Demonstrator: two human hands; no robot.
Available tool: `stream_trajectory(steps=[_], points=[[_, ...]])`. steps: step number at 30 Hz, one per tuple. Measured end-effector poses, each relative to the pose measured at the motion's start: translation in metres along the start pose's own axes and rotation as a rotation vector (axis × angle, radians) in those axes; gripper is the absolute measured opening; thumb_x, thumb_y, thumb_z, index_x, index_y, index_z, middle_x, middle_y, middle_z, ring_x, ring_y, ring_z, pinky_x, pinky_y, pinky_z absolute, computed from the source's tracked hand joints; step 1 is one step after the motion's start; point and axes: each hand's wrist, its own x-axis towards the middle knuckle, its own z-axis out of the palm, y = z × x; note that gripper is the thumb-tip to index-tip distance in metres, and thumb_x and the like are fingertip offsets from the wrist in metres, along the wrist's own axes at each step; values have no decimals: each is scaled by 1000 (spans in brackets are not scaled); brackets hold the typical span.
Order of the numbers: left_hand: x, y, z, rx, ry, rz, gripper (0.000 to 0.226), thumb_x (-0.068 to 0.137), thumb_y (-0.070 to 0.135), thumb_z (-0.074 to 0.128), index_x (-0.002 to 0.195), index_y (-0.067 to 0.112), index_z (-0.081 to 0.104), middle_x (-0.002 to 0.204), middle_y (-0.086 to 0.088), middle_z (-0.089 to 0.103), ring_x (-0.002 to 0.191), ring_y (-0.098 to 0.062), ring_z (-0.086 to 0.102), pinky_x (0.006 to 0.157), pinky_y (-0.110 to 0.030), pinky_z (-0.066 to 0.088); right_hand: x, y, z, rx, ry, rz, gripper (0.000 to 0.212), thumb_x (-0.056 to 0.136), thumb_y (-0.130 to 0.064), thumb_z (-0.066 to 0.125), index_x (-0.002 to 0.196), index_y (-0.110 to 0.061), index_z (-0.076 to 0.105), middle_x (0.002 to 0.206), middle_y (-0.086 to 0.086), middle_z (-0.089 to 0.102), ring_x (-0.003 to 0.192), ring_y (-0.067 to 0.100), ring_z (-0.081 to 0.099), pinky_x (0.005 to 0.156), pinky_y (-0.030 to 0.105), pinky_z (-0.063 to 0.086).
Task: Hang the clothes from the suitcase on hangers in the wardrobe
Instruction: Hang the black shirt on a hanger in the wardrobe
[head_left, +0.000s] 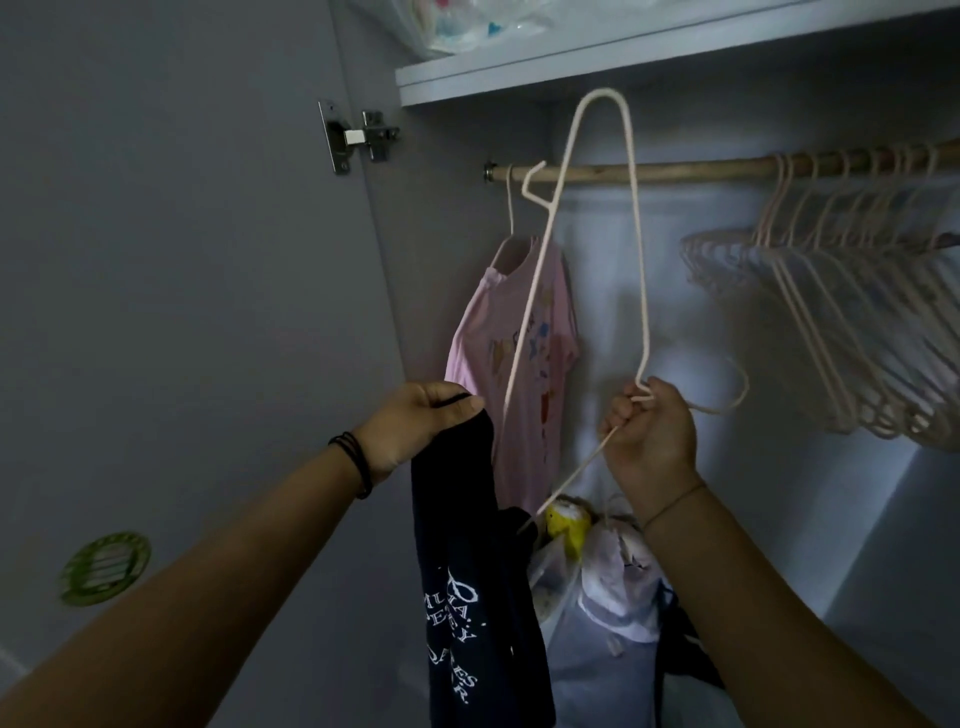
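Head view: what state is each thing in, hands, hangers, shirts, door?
left hand: grips dark T-shirt
right hand: grips held hanger
held hanger: off the rail, tilted
dark T-shirt: dangling, not yet hung
pink T-shirt: hung on rail
spare hangers: empty, on rail
wardrobe door: open

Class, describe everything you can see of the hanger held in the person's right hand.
The hanger is a thin, pale pink frame that looks like coated wire, with no clothing on it. It is turned on end: one corner points up near the shelf, and its hook sticks out rightward past the right hand, which grips its neck. A notch juts from its left side. Its lower end meets the dark garment.
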Motion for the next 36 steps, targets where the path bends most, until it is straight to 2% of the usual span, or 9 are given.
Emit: stream_trajectory(steps=[4,7,10,15,18,22,27,31,36], points=[[-2,1,-6,-19,20,17,19,90,19,60,81,5,69,74,-3,70,65,-11,64,64,-20,50,6,11,-9,-22,17,60,36,96,-24,27,60,-18,31,37,-5,32,34,9,28,51,25,20],[-5,1,-16,-44,68,13,22,90,22,59,87,4,70,83,-9,71,72,-15,66,66,-22,52,11,23,-23,-203,51,40,35,95,-17,30,60,-19,30,35,-7,29,34,7,25,49,24,19],[-8,-3,-23,-35,134,8,20,92,20,58,84,6,69,79,-7,70,69,-13,65,63,-19,51,11,32,-38,-448,72,-45,39,93,-13,32,55,-19,29,35,-7,26,37,8,23,51,27,20],[-10,-9,-21,-121,194,-16,19,90,19,60,89,2,70,79,-7,71,69,-13,65,67,-21,53,8,48,-40,-516,57,-38,39,94,-11,35,55,-15,35,37,-8,30,37,7,26,53,28,20],[-7,-9,-17,-202,266,20,13,88,12,62,79,8,70,71,0,70,66,-8,64,66,-17,52,-4,66,-37,-582,52,-15,42,96,-15,40,53,-17,39,38,-9,35,37,4,31,53,27,24],[-9,-7,-24,-301,328,18,27,90,6,56,71,11,75,68,0,71,62,-7,66,64,-16,53,-14,72,-46,-667,42,-22,43,94,-24,51,52,-18,42,41,-9,37,43,7,34,53,26,29],[-16,-19,-41,-374,339,-1,33,94,21,51,99,-7,68,89,-17,72,76,-21,69,69,-24,55,-23,45,-53,-820,21,-55,42,96,-27,49,57,-14,41,50,-3,37,48,9,36,51,21,32],[-17,-27,-38,-407,435,1,27,93,19,54,92,-2,69,82,-10,73,71,-15,68,66,-22,54,-25,30,-54,-960,-37,-87,40,96,-27,50,59,-12,46,49,-4,41,44,4,40,44,13,33],[-16,-29,-39,-432,519,8,22,93,20,55,87,4,69,76,-2,72,68,-9,67,63,-18,52,-27,14,-54,-1122,-94,-142,38,95,-28,50,61,-11,49,57,6,44,56,14,42,56,28,33]])
